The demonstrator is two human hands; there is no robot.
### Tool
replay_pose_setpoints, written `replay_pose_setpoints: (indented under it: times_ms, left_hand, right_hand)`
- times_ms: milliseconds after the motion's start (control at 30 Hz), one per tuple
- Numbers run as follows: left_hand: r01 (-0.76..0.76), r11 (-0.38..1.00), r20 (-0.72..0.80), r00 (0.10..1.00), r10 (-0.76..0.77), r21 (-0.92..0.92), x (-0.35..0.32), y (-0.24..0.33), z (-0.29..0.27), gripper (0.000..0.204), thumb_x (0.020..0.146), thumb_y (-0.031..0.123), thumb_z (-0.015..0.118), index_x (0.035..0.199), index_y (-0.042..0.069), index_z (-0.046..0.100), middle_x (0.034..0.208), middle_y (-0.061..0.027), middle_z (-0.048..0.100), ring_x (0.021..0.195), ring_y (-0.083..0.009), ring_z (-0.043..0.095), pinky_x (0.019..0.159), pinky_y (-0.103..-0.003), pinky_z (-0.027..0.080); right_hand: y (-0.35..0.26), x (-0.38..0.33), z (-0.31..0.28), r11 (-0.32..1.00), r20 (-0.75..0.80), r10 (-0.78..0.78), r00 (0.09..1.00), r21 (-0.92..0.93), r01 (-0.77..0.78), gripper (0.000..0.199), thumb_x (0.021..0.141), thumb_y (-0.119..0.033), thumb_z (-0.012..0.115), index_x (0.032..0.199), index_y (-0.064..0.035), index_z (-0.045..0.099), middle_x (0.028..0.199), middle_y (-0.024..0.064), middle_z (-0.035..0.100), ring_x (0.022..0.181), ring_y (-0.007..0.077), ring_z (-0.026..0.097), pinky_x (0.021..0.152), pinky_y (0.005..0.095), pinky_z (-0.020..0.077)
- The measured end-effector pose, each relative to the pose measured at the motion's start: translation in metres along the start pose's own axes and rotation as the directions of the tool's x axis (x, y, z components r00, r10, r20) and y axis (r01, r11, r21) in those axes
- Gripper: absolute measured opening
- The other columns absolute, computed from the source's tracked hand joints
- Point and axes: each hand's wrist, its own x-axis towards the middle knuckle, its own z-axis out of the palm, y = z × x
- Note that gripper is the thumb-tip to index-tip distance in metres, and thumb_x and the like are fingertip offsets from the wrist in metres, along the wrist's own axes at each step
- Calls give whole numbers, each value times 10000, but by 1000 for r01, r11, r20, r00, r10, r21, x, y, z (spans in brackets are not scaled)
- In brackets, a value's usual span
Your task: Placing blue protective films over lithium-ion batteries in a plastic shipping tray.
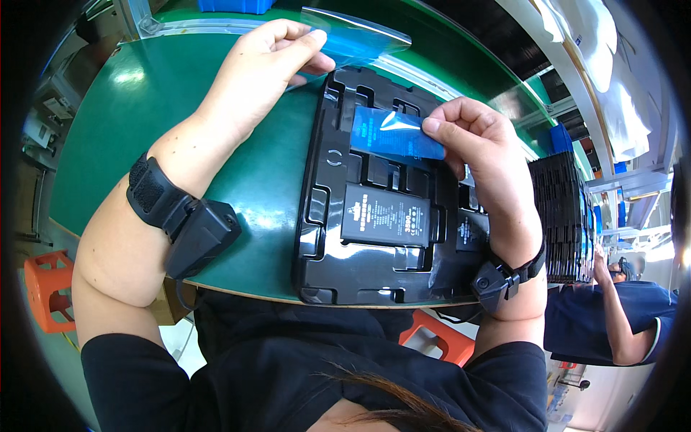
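My left hand [284, 54] is raised beyond the tray's far left corner, thumb and fingers pinching a clear plastic film [363, 32] that curls at its edge. At the tray's upper part, my right hand [479, 137] pinches the right end of a strip of blue film [396, 133]. This shiny strip lies over a slot, and printing shows through it; whether it sticks to a battery beneath I cannot tell. Nearer me in the black plastic tray [317, 277] sits a flat black battery [385, 216]. Another battery [471, 232] shows partly beside my right wrist.
The tray rests on a green tabletop [144, 93]. A tall stack of black trays [565, 216] stands to the right, near another person [612, 324] in dark clothing. A blue bin [234, 6] is at the far edge. Orange stools [49, 288] stand below the table.
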Motion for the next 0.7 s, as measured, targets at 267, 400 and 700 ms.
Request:
replay_pose_setpoints:
  times_ms: [267,400,700]
  left_hand:
    - [0,1000,-11,1000,0,2,-1,-1,1,340,907,344,523,1074,50,558,929,-66,648,911,-127,594,819,-269,435]
    - [-6,1000,-4,1000,6,-2,-2,-1,-1,348,907,339,524,1085,42,555,929,-67,649,910,-128,595,819,-268,435]
    - [4,1000,-10,1000,-4,-7,-1,-1,0,354,909,337,524,1091,35,548,927,-70,650,908,-131,598,819,-267,438]
  right_hand:
    - [-1,0,-1,1000,12,24,1000,11,-24,120,811,-149,649,822,-38,604,608,-34,535,465,10,401,416,164,270]
    - [-1,0,-1,999,21,31,999,31,-32,119,815,-155,647,825,-45,602,616,-38,533,467,8,394,419,164,259]
    - [-1,1,-2,998,23,47,999,47,-48,123,822,-163,641,825,-48,598,616,-40,526,465,10,390,419,166,260]
